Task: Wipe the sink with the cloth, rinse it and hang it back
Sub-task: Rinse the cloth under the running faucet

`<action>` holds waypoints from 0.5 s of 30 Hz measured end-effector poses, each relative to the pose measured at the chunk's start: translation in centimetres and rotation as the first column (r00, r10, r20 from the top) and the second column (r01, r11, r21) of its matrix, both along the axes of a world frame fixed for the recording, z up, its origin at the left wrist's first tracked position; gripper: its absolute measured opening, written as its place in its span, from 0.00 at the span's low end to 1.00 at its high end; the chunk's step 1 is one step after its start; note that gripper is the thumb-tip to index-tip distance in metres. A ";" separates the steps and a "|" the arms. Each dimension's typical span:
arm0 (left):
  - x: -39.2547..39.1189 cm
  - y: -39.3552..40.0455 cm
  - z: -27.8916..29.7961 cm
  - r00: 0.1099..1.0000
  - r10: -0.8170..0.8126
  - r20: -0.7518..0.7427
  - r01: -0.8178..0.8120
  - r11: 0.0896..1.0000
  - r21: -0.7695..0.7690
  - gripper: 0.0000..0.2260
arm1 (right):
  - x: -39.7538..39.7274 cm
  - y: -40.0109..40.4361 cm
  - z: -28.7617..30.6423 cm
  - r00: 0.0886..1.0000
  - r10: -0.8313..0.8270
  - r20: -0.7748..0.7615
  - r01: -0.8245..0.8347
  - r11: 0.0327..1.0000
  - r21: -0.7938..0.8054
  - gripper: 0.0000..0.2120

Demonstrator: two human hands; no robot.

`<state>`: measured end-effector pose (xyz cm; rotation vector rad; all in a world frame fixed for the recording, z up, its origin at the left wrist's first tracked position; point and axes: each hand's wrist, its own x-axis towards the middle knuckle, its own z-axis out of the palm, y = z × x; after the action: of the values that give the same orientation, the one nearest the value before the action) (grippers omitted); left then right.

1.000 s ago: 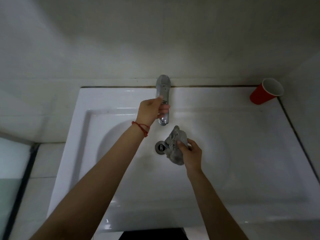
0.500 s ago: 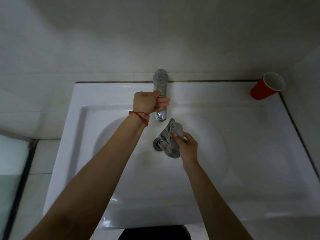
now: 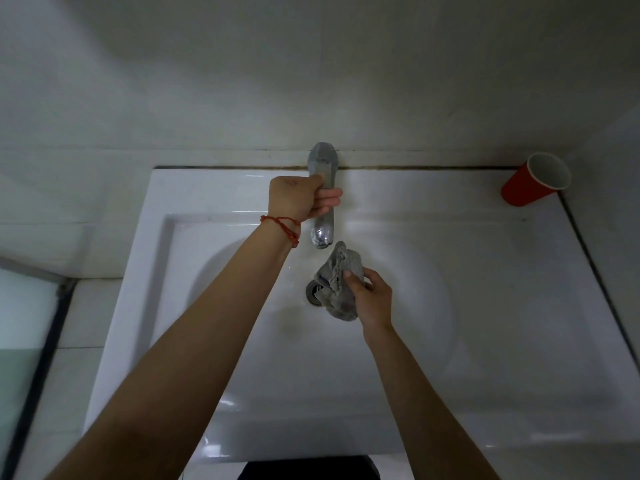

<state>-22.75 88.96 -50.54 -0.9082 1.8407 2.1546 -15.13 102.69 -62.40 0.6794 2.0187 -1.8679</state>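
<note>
Porcelain filled most of the view: the white sink (image 3: 519,306) was broad, hard and glossy, fixed against the wall, with a round basin sloping down to a metal drain (image 3: 313,292) near its middle. A surface like that would likely be slick when wet, so a wiping hand would need to press flat instead of skating over it. At the back rim stood the chrome tap (image 3: 323,199), rigid and smooth, its spout reaching forward over the basin; the left hand (image 3: 299,197) was wrapped around its lever, grip clenched on the metal, thumb on top and fingers curled round the far side. No water could be seen running from the spout. A red cup (image 3: 531,180) lay tipped at the far right corner of the rim, well apart from the work. Smallest was the grey cloth (image 3: 337,282), bunched into a crumpled wad just below the spout and partly over the drain, held off the basin by the right hand (image 3: 372,296), whose grip pinched it between thumb and fingers at its right side. It looked light, soft and limp, probably heavier and inclined to drip once soaked. The best hold seemed to be a full-fisted gather through the middle, loose corners tucked in, for squeezing under the stream.
</note>
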 end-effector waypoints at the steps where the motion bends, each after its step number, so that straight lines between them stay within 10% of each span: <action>1: 0.1 -0.2 0.0 1.000 -0.005 -0.013 0.005 1.000 -0.008 0.13 | 0.0 0.0 0.0 1.000 0.000 -0.001 0.000 1.000 -0.006 0.10; 10: 6.6 -2.0 -8.5 0.980 0.177 0.093 -0.131 0.919 -0.373 0.13 | -1.5 -2.2 -1.3 0.988 0.059 0.142 -0.026 0.975 -0.220 0.06; 15: 6.8 0.1 -10.7 0.972 0.069 0.223 -0.051 0.995 -0.085 0.11 | -1.9 -3.3 -1.4 0.979 0.181 0.096 -0.166 0.976 -0.143 0.08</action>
<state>-15.98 89.04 -61.24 -1.1870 1.8177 1.9291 -17.06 99.39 -63.77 0.5370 1.8044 -1.8046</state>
